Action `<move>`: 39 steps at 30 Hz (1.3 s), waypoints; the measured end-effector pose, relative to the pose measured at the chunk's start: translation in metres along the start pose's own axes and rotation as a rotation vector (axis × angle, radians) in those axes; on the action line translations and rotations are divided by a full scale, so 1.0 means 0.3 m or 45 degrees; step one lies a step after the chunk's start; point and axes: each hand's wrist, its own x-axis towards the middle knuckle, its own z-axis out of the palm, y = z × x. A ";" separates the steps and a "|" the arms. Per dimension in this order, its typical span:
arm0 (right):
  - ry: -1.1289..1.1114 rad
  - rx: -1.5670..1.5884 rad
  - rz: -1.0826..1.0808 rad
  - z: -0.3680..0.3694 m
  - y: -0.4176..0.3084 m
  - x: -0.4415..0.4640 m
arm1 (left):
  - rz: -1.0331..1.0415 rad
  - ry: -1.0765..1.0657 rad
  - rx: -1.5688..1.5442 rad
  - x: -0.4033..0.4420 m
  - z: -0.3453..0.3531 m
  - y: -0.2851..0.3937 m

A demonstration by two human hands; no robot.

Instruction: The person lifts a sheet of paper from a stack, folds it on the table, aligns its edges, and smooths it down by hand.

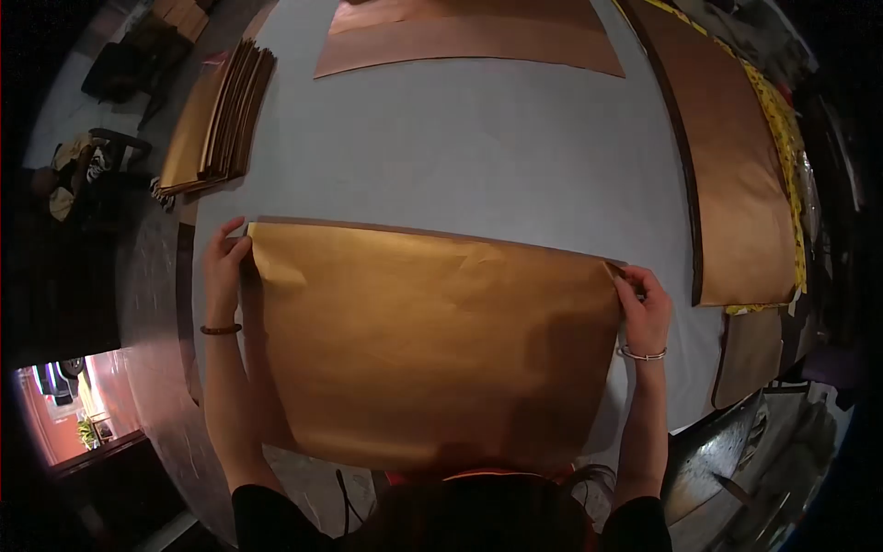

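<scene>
A large sheet of brown kraft paper (414, 340) stretches across the near part of the table, its far edge slanting slightly down to the right. Its surface shows some creases, and shadow darkens its lower right. At the far left corner my left hand (225, 267) has its thumb and fingers closed on the paper's edge. My right hand (646, 299) pinches the far right corner between thumb and fingers. The sheet's near edge reaches back toward my body.
A stack of folded brown paper (216, 124) lies at the left edge of the grey-covered table (487, 147). Another brown sheet (469, 41) is at the far side. A thick pile of brown sheets (727, 175) with yellow wrapping (777, 120) runs along the right.
</scene>
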 end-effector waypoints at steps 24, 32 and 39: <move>0.033 0.075 -0.037 0.007 0.047 0.017 | 0.031 0.036 -0.049 -0.009 0.038 0.021; 0.041 0.080 0.012 0.008 0.030 0.014 | 0.024 0.116 -0.014 -0.016 0.056 0.020; 0.056 0.002 -0.015 0.008 0.025 0.017 | 0.099 0.147 -0.118 -0.040 0.090 0.044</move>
